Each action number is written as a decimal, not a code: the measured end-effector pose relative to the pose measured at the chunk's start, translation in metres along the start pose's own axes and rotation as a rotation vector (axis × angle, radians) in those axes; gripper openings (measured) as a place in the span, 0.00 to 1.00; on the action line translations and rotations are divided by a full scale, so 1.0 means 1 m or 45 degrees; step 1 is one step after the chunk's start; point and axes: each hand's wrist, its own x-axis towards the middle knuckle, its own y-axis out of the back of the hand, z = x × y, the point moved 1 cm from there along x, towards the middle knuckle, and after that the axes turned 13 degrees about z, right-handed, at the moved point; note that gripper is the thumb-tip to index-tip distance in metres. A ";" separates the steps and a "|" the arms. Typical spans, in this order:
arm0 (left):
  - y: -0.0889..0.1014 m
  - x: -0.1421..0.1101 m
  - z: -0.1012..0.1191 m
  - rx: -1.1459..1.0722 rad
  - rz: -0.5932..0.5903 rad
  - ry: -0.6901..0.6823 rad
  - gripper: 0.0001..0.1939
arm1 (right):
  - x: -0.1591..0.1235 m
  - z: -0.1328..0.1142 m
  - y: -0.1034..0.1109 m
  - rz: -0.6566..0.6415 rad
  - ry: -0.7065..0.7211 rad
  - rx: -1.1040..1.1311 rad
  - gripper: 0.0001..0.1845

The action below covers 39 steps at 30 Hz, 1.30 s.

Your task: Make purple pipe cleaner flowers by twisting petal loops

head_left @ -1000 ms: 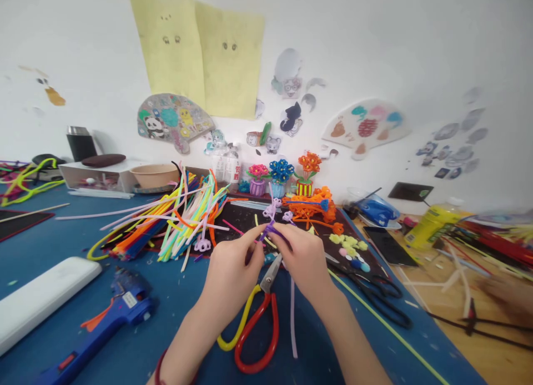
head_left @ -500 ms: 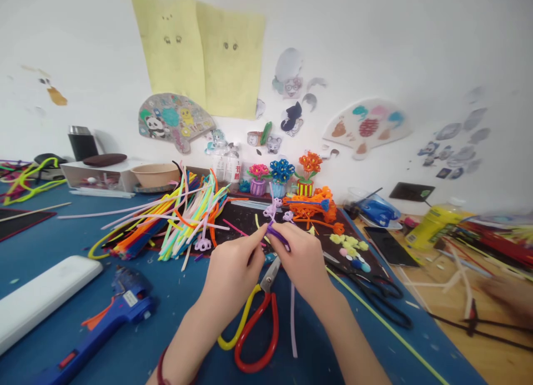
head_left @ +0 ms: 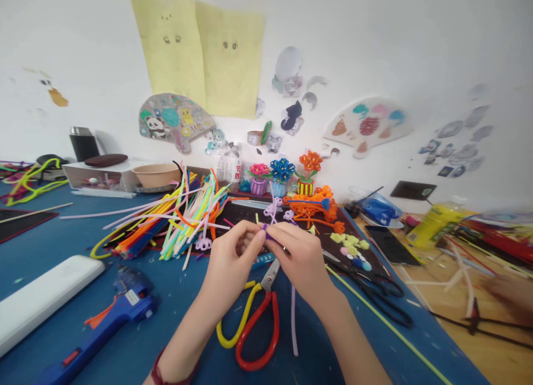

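Note:
Between my fingertips, in the middle of the head view, is a short piece of purple pipe cleaner [head_left: 264,227], mostly covered by the fingers. My left hand [head_left: 234,257] pinches one part of it with thumb and forefinger. Right beside it, my right hand [head_left: 296,258] grips the other part. Below the hands lie scissors [head_left: 266,307] with one yellow and one red handle. A lilac pipe cleaner [head_left: 293,324] lies to the right of those handles. Lilac pipe-cleaner flowers [head_left: 273,207] rest just beyond my fingers.
A heap of coloured pipe cleaners [head_left: 175,218] lies left of centre. A blue glue gun [head_left: 129,304] and a white case [head_left: 45,304] are at left. Black scissors [head_left: 375,290] lie at right, near small pompoms [head_left: 353,252]. Another person's hand [head_left: 510,296] shows at the far right.
The purple piece has turned between my fingers and shows less now. My left fingers have curled, with the thumb on top; the right hand has shifted slightly left.

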 end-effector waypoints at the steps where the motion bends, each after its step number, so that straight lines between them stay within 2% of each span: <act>1: 0.000 0.000 0.000 0.009 0.000 -0.013 0.10 | 0.000 0.000 0.000 0.000 0.016 -0.012 0.11; 8: 0.002 0.000 -0.002 0.033 0.020 -0.023 0.10 | 0.001 -0.005 0.000 -0.063 0.124 -0.149 0.14; 15: 0.001 0.000 -0.002 0.140 0.047 -0.091 0.11 | 0.001 -0.006 0.001 -0.165 0.159 -0.196 0.17; 22: 0.002 0.001 -0.004 0.123 -0.040 -0.115 0.08 | 0.001 0.003 0.004 -0.155 0.008 -0.111 0.17; 27: 0.002 0.000 -0.006 0.161 -0.022 -0.165 0.07 | 0.001 0.005 0.004 -0.204 -0.058 -0.051 0.17; 39: -0.001 -0.001 -0.006 0.253 0.006 -0.223 0.07 | 0.001 0.002 0.003 -0.173 -0.026 -0.135 0.14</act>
